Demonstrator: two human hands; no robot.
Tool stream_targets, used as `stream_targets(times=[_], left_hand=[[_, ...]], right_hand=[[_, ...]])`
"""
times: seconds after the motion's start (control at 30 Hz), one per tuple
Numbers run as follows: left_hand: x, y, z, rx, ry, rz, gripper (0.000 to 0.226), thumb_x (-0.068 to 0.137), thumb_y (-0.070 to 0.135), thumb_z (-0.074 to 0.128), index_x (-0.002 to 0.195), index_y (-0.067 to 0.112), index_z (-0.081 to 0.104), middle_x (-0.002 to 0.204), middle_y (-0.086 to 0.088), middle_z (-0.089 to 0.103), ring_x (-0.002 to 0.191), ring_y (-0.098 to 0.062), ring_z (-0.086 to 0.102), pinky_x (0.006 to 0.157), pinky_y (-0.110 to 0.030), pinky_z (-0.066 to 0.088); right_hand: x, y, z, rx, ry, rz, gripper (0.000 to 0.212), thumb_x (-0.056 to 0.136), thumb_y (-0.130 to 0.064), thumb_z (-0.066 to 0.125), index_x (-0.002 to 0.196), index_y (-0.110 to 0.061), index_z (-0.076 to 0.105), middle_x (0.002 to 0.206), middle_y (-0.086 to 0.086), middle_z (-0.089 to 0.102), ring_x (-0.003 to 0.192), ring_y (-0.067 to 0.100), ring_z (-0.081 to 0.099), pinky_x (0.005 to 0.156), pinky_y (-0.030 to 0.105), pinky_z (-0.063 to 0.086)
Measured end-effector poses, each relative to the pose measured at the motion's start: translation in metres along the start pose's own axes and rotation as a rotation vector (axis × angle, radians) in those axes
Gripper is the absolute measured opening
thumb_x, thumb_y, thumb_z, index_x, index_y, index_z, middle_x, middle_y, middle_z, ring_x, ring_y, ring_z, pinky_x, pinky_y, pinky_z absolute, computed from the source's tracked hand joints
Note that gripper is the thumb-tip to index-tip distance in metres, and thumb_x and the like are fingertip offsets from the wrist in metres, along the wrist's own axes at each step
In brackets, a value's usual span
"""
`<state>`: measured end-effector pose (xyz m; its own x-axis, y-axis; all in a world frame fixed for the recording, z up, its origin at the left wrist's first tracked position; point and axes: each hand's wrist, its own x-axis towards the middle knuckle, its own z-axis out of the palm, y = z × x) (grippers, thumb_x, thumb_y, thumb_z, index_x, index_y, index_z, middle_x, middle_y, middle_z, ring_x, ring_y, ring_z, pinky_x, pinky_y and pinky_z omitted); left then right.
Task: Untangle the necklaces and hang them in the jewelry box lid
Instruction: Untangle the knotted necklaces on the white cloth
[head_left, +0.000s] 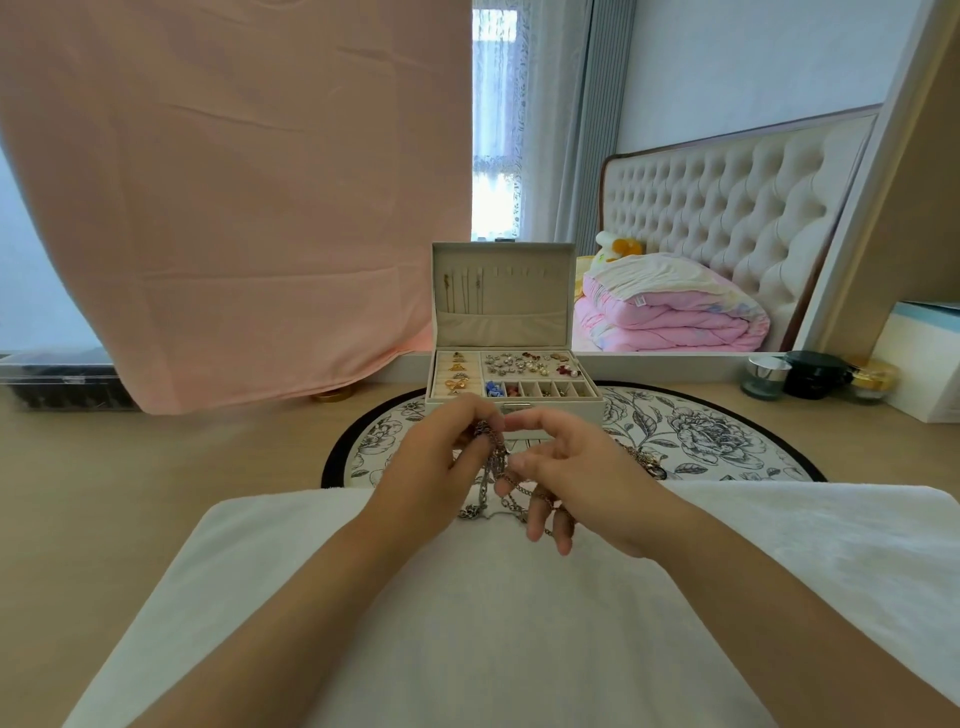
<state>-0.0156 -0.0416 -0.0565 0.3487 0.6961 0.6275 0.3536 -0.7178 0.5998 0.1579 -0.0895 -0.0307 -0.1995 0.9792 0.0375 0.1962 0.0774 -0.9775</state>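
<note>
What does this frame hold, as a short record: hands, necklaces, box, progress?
left hand: pinches the top of the tangled silver-toned metal chain necklaces
right hand: pinches a strand of the same tangle
tangle position: held above the white towel
box: cream rectangular jewelry box, open, on the round floral mat
lid: upright; thin chains hang at its left hooks, right hooks look bare
other: small heap of chains on the mat
progress: untangling under way
</note>
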Motion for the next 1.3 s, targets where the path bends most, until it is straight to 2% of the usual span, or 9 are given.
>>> stream_targets(times=[0.23,0.43,0.53,0.67,0.83,1.0,1.13,1.2,1.3], left_hand=[[-0.001,0.003,0.002,0.025,0.028,-0.049,0.038,0.091,0.006,0.066,0.092,0.040,0.050,0.082,0.017,0.058,0.079,-0.001,0.058,0.069,-0.009,0.044],[-0.001,0.004,0.000,0.060,0.005,-0.085,0.034,0.088,0.012,0.070,0.088,0.040,0.050,0.078,0.015,0.057,0.073,-0.004,0.053,0.065,-0.013,0.043],[-0.001,0.006,0.000,0.124,-0.014,-0.081,0.034,0.087,0.014,0.073,0.086,0.040,0.051,0.079,0.014,0.059,0.074,-0.008,0.056,0.066,-0.019,0.048],[0.003,0.011,-0.004,0.282,-0.068,-0.045,0.018,0.087,0.019,0.073,0.092,0.029,0.059,0.079,0.016,0.058,0.074,-0.006,0.058,0.068,-0.027,0.052],[0.006,0.015,-0.011,0.412,-0.088,0.019,0.021,0.085,0.031,0.076,0.090,0.029,0.056,0.075,0.019,0.052,0.067,-0.004,0.050,0.062,-0.017,0.043],[0.003,0.013,-0.019,0.318,-0.129,-0.066,0.027,0.078,0.032,0.083,0.086,0.035,0.057,0.072,0.019,0.055,0.065,0.000,0.053,0.064,-0.008,0.043],[0.002,0.006,-0.015,0.211,-0.168,-0.140,0.021,0.083,0.031,0.079,0.093,0.039,0.063,0.081,0.022,0.063,0.076,-0.001,0.059,0.065,-0.009,0.045],[0.003,0.005,-0.012,0.147,-0.220,-0.183,0.012,0.088,0.031,0.074,0.097,0.038,0.069,0.080,0.017,0.067,0.072,-0.002,0.060,0.064,-0.013,0.047],[0.005,0.004,-0.009,-0.004,-0.330,-0.269,0.010,0.095,0.029,0.064,0.100,0.033,0.072,0.080,0.003,0.069,0.069,-0.009,0.058,0.069,-0.030,0.053]], right_hand=[[0.003,0.001,-0.003,-0.070,0.098,-0.070,0.024,0.100,-0.009,0.054,0.117,-0.014,0.070,0.082,0.010,0.076,0.041,0.021,0.055,0.034,0.024,0.040],[0.003,0.003,-0.005,-0.129,0.140,-0.054,0.009,0.089,-0.016,0.073,0.097,-0.015,0.078,0.079,0.006,0.077,0.046,0.018,0.054,0.039,0.023,0.039],[0.005,0.006,-0.004,-0.114,0.161,-0.004,0.006,0.088,-0.016,0.074,0.091,-0.012,0.077,0.077,0.007,0.077,0.046,0.019,0.052,0.040,0.019,0.038],[0.005,0.010,-0.003,-0.118,0.158,0.052,0.006,0.089,-0.017,0.074,0.090,-0.011,0.076,0.078,0.005,0.077,0.045,0.016,0.052,0.042,0.019,0.038],[0.008,0.011,-0.006,-0.117,0.173,0.026,0.007,0.086,-0.017,0.077,0.086,-0.011,0.078,0.077,0.007,0.077,0.047,0.016,0.050,0.043,0.018,0.038],[0.009,0.016,-0.012,-0.183,0.118,0.018,0.003,0.084,-0.020,0.078,0.084,-0.016,0.078,0.064,-0.002,0.067,0.053,0.013,0.052,0.050,0.023,0.041],[0.012,0.019,-0.016,-0.103,0.092,-0.011,0.003,0.087,-0.016,0.075,0.084,-0.016,0.076,0.079,0.003,0.066,0.075,0.014,0.058,0.074,0.026,0.048],[0.012,0.019,-0.016,-0.056,0.094,-0.016,0.007,0.090,-0.014,0.069,0.084,-0.015,0.073,0.077,-0.003,0.067,0.077,0.008,0.059,0.080,0.022,0.044],[0.014,0.020,-0.014,-0.052,0.126,0.019,0.016,0.096,-0.019,0.060,0.091,-0.012,0.074,0.079,-0.003,0.067,0.080,0.010,0.060,0.086,0.031,0.045]])
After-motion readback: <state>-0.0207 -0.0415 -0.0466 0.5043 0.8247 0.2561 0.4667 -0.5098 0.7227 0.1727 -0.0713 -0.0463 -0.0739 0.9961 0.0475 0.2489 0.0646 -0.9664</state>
